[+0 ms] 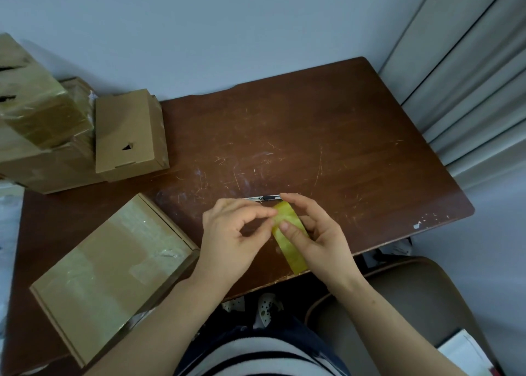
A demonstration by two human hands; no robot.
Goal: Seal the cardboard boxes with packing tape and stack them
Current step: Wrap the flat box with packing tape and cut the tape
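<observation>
Striped shirt [256, 358], left hand [236, 233] and right hand [316, 239] both grip one tape roll [293, 257], at least four boxes [113, 261]

We count one flat taped brown cardboard box [113, 273], one plain cardboard box [125, 133] and at least two stacked taped cardboard boxes [42, 113] along the dark brown wooden worktop's [341, 133] left edge. There is also one yellowish packing-tape roll [293, 254], one silver utility knife [266, 197] and two hands: left hand [236, 233], right hand [318, 233].
</observation>
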